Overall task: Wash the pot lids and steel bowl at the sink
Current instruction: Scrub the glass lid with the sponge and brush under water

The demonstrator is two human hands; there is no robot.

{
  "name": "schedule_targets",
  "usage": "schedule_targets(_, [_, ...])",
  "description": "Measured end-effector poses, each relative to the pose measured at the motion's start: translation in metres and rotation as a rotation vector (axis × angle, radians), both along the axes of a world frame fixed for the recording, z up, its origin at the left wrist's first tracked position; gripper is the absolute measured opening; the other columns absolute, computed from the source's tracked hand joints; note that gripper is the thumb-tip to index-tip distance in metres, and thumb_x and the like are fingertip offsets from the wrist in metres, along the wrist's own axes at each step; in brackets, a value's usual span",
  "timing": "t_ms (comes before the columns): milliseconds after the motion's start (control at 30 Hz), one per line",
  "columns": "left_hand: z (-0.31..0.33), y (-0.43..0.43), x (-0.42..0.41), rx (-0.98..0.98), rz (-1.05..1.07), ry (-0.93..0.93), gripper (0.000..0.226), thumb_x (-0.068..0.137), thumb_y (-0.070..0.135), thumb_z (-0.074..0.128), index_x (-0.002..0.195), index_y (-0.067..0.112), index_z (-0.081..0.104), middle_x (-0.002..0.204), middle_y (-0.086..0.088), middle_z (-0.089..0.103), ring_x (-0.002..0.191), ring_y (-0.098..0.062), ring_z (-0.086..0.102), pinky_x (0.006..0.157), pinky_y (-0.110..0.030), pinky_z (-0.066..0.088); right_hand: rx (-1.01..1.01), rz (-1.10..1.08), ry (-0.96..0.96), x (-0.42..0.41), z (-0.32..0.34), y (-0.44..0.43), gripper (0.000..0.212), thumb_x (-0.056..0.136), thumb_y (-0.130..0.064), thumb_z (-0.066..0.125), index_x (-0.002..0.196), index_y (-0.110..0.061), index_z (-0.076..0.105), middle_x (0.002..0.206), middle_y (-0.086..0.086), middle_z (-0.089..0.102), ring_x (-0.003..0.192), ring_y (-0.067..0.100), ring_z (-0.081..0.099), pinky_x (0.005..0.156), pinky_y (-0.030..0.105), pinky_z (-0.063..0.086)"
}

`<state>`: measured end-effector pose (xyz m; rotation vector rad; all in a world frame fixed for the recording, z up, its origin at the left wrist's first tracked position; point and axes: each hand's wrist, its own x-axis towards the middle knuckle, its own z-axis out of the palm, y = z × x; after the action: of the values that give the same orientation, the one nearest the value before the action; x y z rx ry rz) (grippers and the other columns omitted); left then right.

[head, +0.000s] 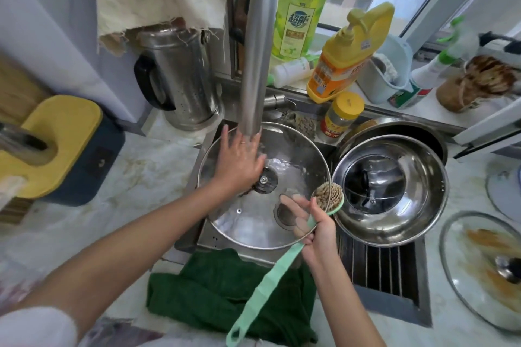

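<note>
Head view: glass lid [253, 222] mid-frame, tilted over sink [210, 234]; steel bowl [394, 222] just right. On the lid's upper left, left hand [239, 158] lies spread flat. At its right rim, right hand [318, 231] grips brush [328, 196], handle pointing lower left. Lid centre lies left of the bristles.

glass lid [253, 222] fills sink; faucet [258, 59] overhangs it.

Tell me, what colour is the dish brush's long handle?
The brush handle is pale green; head view.
</note>
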<state>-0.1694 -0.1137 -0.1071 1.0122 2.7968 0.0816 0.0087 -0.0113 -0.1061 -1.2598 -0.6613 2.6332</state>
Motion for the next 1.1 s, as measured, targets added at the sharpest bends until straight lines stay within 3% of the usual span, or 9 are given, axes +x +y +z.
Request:
schedule_targets(133, [-0.001,0.013,0.041,-0.041,-0.387,-0.077,0.061,0.102,0.042,0.016,0.152,0.021,-0.012,0.160,0.000,-0.018,0.146,-0.014,-0.019,0.120,-0.044,-0.008,-0.062,-0.081,0.009,-0.007,-0.005,-0.004,0.036,0.094,-0.031,0.047,0.088,0.000,0.063,0.069,0.020,0.065,0.024,0.004,0.031,0.027,0.012,0.022])
schedule_targets(200, [0.005,-0.009,0.042,-0.050,-0.534,-0.098,0.060,0.103,0.044,0.017,0.152,0.026,-0.012,0.159,0.005,-0.018,0.146,-0.012,-0.017,0.120,-0.043,-0.007,-0.085,-0.093,0.028,-0.007,-0.008,-0.004,0.033,0.084,-0.032,0.063,0.092,0.000,0.067,0.080,0.019,0.070,0.031,0.009,0.045,0.033,0.014,0.036])
schedule_targets(467, [0.009,-0.010,-0.007,-0.073,-0.109,0.028,0.078,0.087,0.055,0.001,0.154,0.015,0.000,0.162,-0.008,0.012,0.149,-0.022,0.010,0.116,-0.055,0.002,-0.101,0.008,0.027,-0.004,-0.023,-0.010,0.035,0.082,-0.034,0.058,0.080,-0.001,0.067,0.098,0.026,0.070,0.029,0.005,0.031,0.031,0.015,0.022])
schedule_targets(567, [0.001,0.017,0.019,-0.041,-0.300,-0.052,0.065,0.099,0.049,0.012,0.153,0.020,-0.008,0.160,-0.003,-0.016,0.148,-0.018,-0.012,0.119,-0.049,-0.008,-0.046,0.035,0.006,-0.013,-0.023,-0.012,0.034,0.082,-0.037,0.061,0.087,-0.004,0.066,0.081,0.015,0.071,0.031,0.004,0.035,0.033,0.014,0.023])
schedule_targets(633, [-0.001,0.020,0.034,-0.021,-0.548,-0.118,0.058,0.102,0.041,0.017,0.154,0.026,-0.004,0.161,0.002,-0.012,0.148,-0.015,-0.011,0.118,-0.046,-0.011,-0.032,0.010,0.016,-0.016,-0.022,-0.010,0.032,0.084,-0.036,0.056,0.094,-0.007,0.064,0.065,0.005,0.063,0.031,0.004,0.040,0.032,0.014,0.029])
schedule_targets(700, [-0.002,0.010,0.038,0.026,-0.725,-0.160,0.055,0.104,0.039,0.024,0.155,0.028,0.004,0.162,0.005,-0.004,0.148,-0.015,-0.009,0.118,-0.043,-0.013,-0.065,-0.004,0.044,-0.019,-0.017,-0.012,0.041,0.088,-0.039,0.053,0.110,-0.007,0.066,0.086,0.013,0.071,0.060,0.016,0.067,0.060,0.026,0.056])
schedule_targets(767, [-0.002,0.001,0.036,0.023,-0.783,-0.167,0.055,0.104,0.040,0.026,0.154,0.030,0.005,0.162,0.007,-0.002,0.148,-0.013,-0.008,0.116,-0.044,-0.016,-0.054,0.016,0.042,-0.020,-0.019,-0.014,0.047,0.090,-0.042,0.053,0.120,-0.008,0.064,0.107,0.018,0.070,0.090,0.027,0.068,0.092,0.040,0.049])
schedule_targets(933, [0.003,0.032,0.020,-0.068,-0.399,-0.084,0.061,0.103,0.042,0.017,0.154,0.020,-0.008,0.160,-0.001,-0.017,0.147,-0.019,-0.017,0.117,-0.053,-0.010,0.010,0.118,-0.050,-0.020,-0.034,-0.019,0.058,0.070,-0.060,0.075,0.104,-0.013,0.073,0.081,0.007,0.059,0.053,0.013,0.044,0.052,0.023,0.034])
schedule_targets(1100, [-0.001,0.001,0.043,-0.019,-0.773,-0.228,0.058,0.105,0.041,0.016,0.152,0.020,-0.011,0.159,0.002,-0.017,0.147,-0.013,-0.016,0.119,-0.042,-0.013,0.017,0.056,-0.028,-0.016,-0.026,-0.014,0.046,0.069,-0.059,0.072,0.090,-0.017,0.075,0.074,0.002,0.058,0.046,0.007,0.043,0.042,0.018,0.034])
